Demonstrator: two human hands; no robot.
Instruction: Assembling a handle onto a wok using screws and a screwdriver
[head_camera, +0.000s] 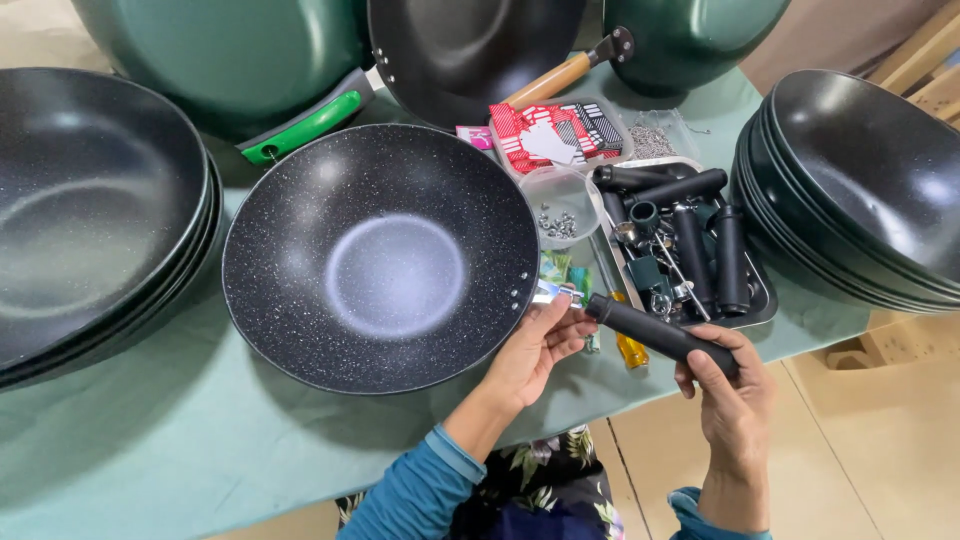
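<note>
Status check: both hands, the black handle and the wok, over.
Right hand grips black speckled handle. Left hand steadies rim bracket of black speckled wok. Handle tip at bracket, not seated. Yellow-handled screwdriver lies just beneath.

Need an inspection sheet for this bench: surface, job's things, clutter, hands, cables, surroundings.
Surface: table under green cloth.
Job's things: speckled black wok lies open side up; black handle points at its rim bracket.
Clutter: metal tray of more handles; clear tub of screws; stacked woks left and right; yellow-handled screwdriver.
Hands: left hand at the wok's rim; right hand grips the black handle.
Cables: nothing seen.
Surroundings: tan floor.
</note>
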